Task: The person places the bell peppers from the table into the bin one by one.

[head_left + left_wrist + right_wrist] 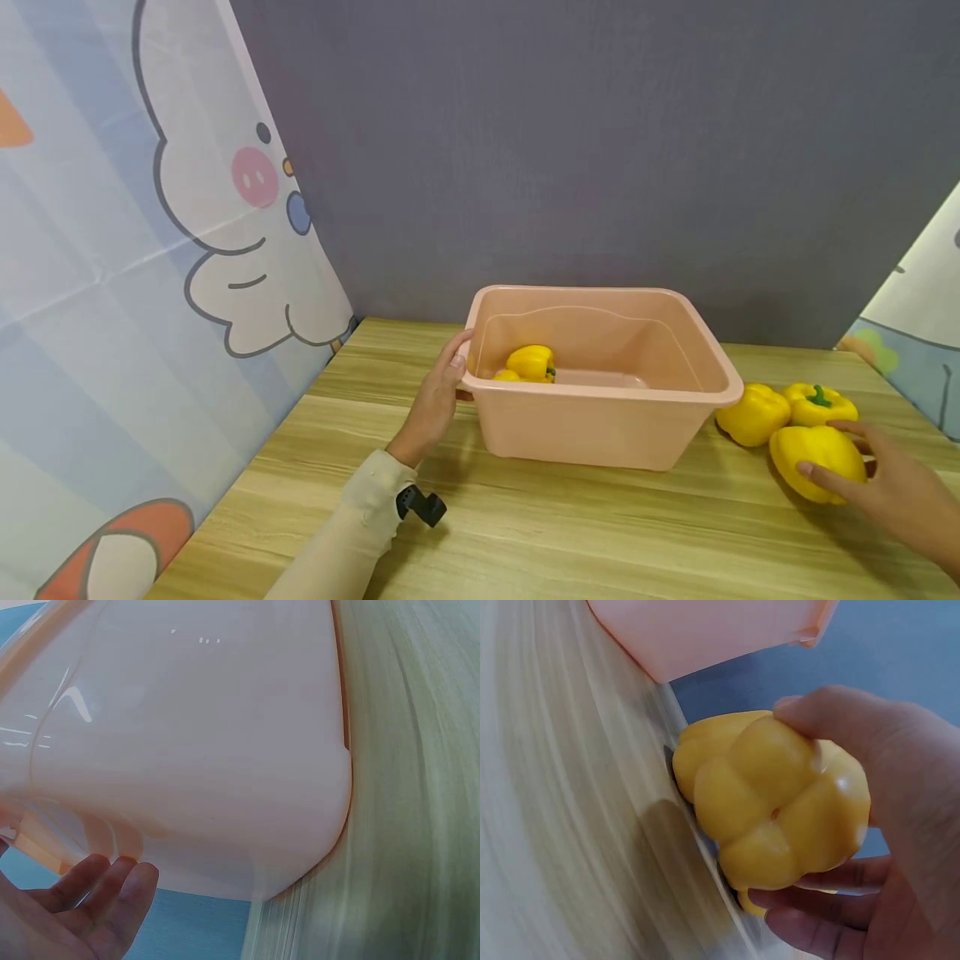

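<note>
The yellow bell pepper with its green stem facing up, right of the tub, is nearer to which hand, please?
Right. The right hand holds another yellow bell pepper just in front of the stem-up pepper; the left hand is across the tub, at its left rim.

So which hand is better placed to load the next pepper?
Likely the right hand: it grips a yellow bell pepper; the left hand holds the pink tub at its left end.

We saw a grey wall (570, 150) at twelve o'clock, cartoon-printed sheets (82, 233) at nine and three, a wood-grained tabletop (562, 533) at six.
</note>
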Demonstrator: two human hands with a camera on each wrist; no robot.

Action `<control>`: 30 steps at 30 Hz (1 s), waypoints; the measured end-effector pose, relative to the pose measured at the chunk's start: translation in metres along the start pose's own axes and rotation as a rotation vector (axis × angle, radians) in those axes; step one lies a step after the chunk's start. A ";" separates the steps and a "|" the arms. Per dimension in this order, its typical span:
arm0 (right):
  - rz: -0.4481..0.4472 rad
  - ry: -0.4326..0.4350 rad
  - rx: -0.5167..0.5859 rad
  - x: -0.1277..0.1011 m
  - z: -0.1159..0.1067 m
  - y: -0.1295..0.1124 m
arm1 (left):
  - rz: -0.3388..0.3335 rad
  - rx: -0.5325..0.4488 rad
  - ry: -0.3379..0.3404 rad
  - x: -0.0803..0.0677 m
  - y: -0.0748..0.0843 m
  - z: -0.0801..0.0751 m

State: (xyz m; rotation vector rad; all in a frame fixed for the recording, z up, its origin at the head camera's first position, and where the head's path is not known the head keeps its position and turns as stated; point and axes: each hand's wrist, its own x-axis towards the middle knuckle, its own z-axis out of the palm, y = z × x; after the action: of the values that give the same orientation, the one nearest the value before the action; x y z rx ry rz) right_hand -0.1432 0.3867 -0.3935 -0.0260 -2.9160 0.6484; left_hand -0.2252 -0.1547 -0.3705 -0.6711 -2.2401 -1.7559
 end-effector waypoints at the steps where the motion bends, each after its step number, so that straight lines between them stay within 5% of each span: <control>1: -0.001 0.013 0.012 0.000 0.000 -0.001 | -0.001 -0.002 0.000 0.000 0.000 0.000; 30: 0.009 0.134 0.297 -0.008 -0.004 -0.015 | 0.017 -0.041 -0.019 -0.001 -0.001 -0.001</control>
State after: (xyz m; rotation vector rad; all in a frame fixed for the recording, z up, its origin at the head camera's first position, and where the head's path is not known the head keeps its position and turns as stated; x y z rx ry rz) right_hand -0.1347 0.3746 -0.3847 -0.0456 -2.6652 1.0312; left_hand -0.2251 -0.1559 -0.3712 -0.7163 -2.2096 -1.7994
